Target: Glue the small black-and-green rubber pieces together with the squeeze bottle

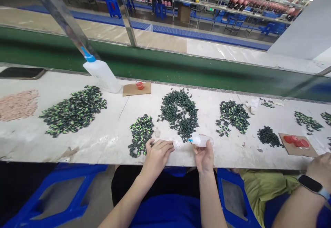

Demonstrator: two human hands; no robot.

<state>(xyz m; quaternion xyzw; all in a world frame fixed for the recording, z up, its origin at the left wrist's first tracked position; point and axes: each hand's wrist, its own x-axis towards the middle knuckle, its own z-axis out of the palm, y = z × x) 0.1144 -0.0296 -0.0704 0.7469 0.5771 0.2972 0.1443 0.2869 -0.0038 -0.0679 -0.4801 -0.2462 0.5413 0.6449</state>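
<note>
My right hand [204, 155] grips a small white squeeze bottle [203, 140] lying sideways, its blue nozzle pointing left. The tip is at the lower edge of a ring-shaped pile of small dark green pieces [168, 104]. My left hand [160, 151] rests low over the table, fingers bent and thumb and fingertips together at the right. What they pinch, if anything, is too small to make out. Beside that hand, on its left, lies a pile of black pieces with green marks [141, 131].
A large white bottle with a blue cap [102, 74] stands at the back left. Near it are a cardboard piece [128, 90] and a red cup [140, 85]. More piles [73, 112] lie left and right. A co-worker's hand [320, 167] is at the far right. A green ledge [181, 66] runs behind.
</note>
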